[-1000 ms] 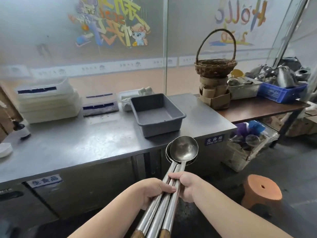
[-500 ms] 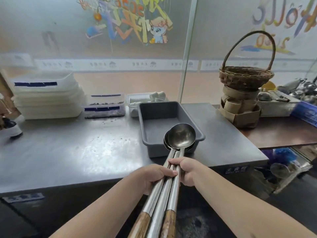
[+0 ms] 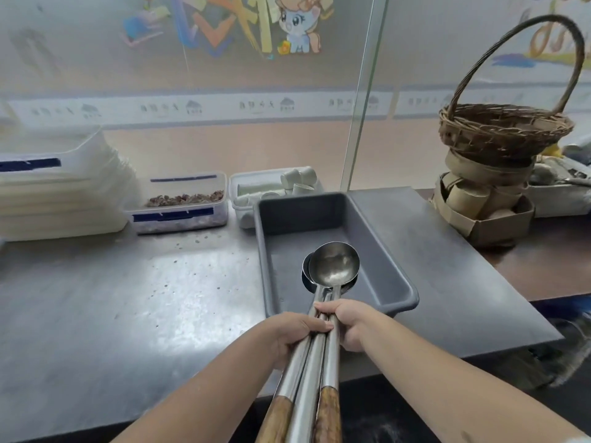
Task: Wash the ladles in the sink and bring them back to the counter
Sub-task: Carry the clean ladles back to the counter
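On the steel counter (image 3: pixel 128 314), the left hand (image 3: pixel 287 334) and right hand (image 3: pixel 347 324) are both wrapping curled fingers around three long steel ladles (image 3: pixel 332 266) with wooden handle ends. Their long axes are running away from the person, stacked bowls pointing forward over one grey plastic tub (image 3: pixel 393 251).

Ladles (image 3: pixel 332 266): polished steel bowls and smooth, shiny metal shafts, two ending in dark, grained wooden handles (image 3: pixel 327 417). Tub (image 3: pixel 396 266): matt grey plastic. Bench (image 3: pixel 128 308): brushed stainless steel, dully reflective, speckled with crumbs. Basket (image 3: pixel 505 132): rough brown woven wicker. Lidded boxes (image 3: pixel 182 203): translucent, smooth plastic. Partition (image 3: pixel 224 75): frosted glass.
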